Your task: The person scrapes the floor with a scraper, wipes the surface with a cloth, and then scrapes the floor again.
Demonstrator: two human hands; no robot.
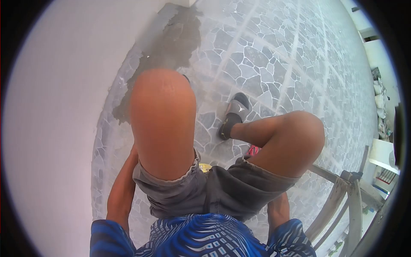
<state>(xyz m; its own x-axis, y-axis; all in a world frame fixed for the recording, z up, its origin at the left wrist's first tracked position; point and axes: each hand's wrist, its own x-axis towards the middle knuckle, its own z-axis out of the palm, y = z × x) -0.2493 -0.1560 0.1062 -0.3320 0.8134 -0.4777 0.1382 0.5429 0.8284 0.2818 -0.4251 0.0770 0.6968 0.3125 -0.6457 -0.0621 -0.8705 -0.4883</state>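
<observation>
Both my hands are hidden behind my legs, so what they hold or touch does not show. My left forearm runs down along the outside of my left thigh and passes out of sight near the knee. Only a short stretch of my right forearm appears under my right thigh. Between the thighs peeks a small yellow thing (pixel 204 167), too covered to name. A pink-red thing (pixel 253 150) shows in part beside my right calf. My right foot wears a black sock and a grey-black slide sandal (pixel 237 109).
A pale wall (pixel 55 128) rises close on my left. The floor (pixel 257 58) has a grey stone pattern with light joints, and a dark wet-looking patch (pixel 171 45) lies ahead. A wooden frame (pixel 353 201) stands at right. Pale bundled items (pixel 379 100) line the far right edge.
</observation>
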